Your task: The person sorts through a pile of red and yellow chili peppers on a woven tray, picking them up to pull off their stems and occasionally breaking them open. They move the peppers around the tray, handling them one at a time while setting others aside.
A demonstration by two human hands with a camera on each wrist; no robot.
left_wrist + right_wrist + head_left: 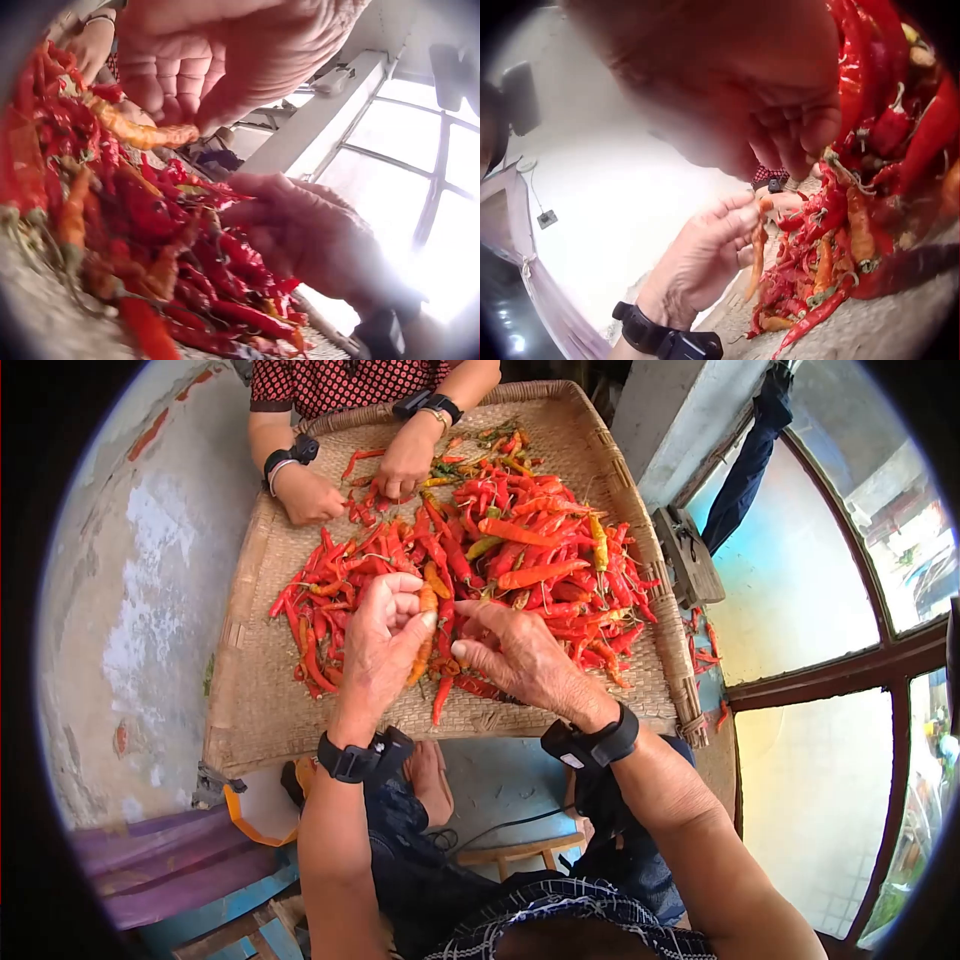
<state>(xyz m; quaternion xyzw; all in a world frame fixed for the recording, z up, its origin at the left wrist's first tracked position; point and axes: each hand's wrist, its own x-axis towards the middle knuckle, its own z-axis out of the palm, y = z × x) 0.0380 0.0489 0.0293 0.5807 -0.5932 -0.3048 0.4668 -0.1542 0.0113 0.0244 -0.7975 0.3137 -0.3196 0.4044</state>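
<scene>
My left hand pinches a wrinkled orange chili pepper between thumb and fingers, over the near side of the heap. In the right wrist view this chili pepper hangs down from the fingertips. My right hand is at the heap just to the right, thumb and index finger apart with red chili showing between them. In the left wrist view the right hand reaches among the chilies, its fingertips partly hidden. The heap of chili peppers is mostly red, with some orange and yellow ones.
A large woven tray with a raised rim carries the heap. Across it, another person's two hands work at the far left of the chilies. A wall stands left, windows right. Fallen chilies lie beyond the right rim.
</scene>
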